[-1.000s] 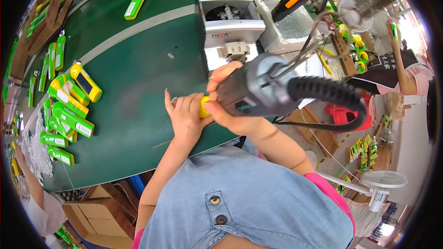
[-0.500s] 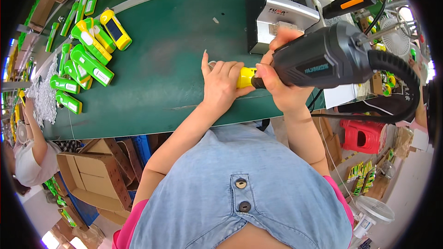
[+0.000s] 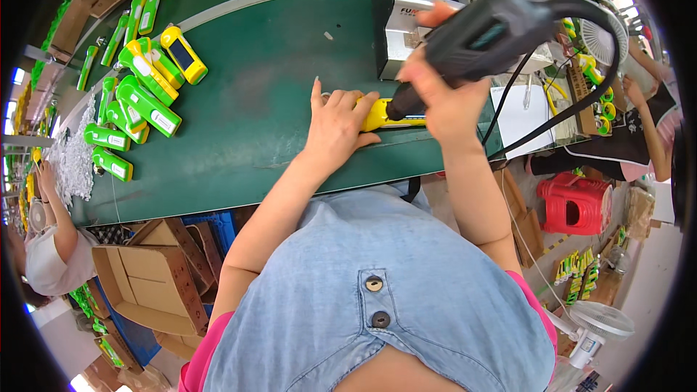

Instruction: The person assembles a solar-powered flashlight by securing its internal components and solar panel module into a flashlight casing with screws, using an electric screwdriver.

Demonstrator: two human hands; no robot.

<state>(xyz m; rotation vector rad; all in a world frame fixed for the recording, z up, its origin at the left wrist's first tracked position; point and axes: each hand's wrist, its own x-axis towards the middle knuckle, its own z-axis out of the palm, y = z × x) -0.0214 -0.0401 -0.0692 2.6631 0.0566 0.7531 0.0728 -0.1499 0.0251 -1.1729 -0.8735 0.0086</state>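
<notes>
My right hand [image 3: 456, 98] is wrapped round a black electric screwdriver [image 3: 486, 33], blurred, with a thick cable trailing off its back end. The tool's dark nose points down at a yellow handheld lamp [image 3: 375, 115] lying on the green bench; I cannot tell whether the tip touches it. On the lamp's left end rests my left hand [image 3: 335, 122], its fingers closed over the body and pressing it to the bench, with the index finger sticking up. Part of the lamp is hidden under both hands.
Several green and yellow lamps [image 3: 147, 105] lie in a pile at the left, beside a heap of small clear pieces [image 3: 72, 149]. A black and silver machine [image 3: 421, 22] stands beyond my right hand. Below the bench are cardboard boxes [image 3: 149, 287] and a red stool [image 3: 573, 203]. Other people work at both sides.
The screwdriver has swung upward and its back end tilted away, with my right hand moving along. More of the yellow lamp now shows to the right of the nose. My left hand still holds the lamp.
</notes>
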